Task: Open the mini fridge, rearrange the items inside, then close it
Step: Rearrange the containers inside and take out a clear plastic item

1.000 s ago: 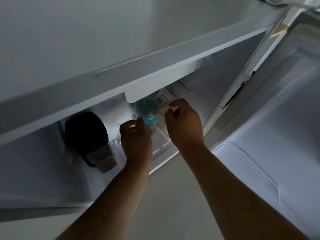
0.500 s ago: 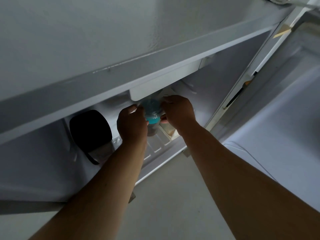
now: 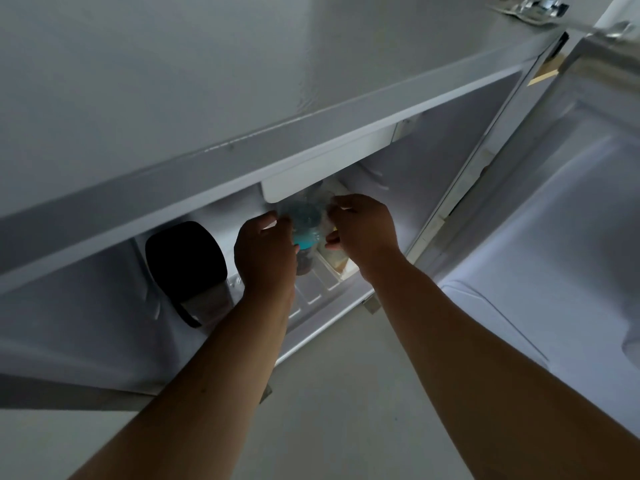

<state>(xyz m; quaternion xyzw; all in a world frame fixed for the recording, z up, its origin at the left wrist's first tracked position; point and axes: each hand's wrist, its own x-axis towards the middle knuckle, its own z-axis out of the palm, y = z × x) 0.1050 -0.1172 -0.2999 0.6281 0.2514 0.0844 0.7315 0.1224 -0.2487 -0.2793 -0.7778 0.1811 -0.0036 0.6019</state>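
The white mini fridge [image 3: 173, 81] stands open and I look down into it from above. On its top shelf [image 3: 311, 296] stands a clear plastic cup [image 3: 305, 221] with a teal band and dark contents, just under the white freezer flap [image 3: 329, 168]. My left hand [image 3: 265, 258] wraps around the cup's left side. My right hand [image 3: 363, 233] presses its fingertips against the cup's right side. Both hands hide most of the cup's body.
A jar with a wide black lid [image 3: 185, 258] stands on the same shelf, left of my left hand. A pale carton [image 3: 341, 268] shows under my right wrist. The open door [image 3: 554, 237] swings out on the right. Pale floor [image 3: 346, 410] lies below.
Both hands reached deeper into the fridge and closed in on the cup from either side. The cup now sits further back, partly under the freezer flap.
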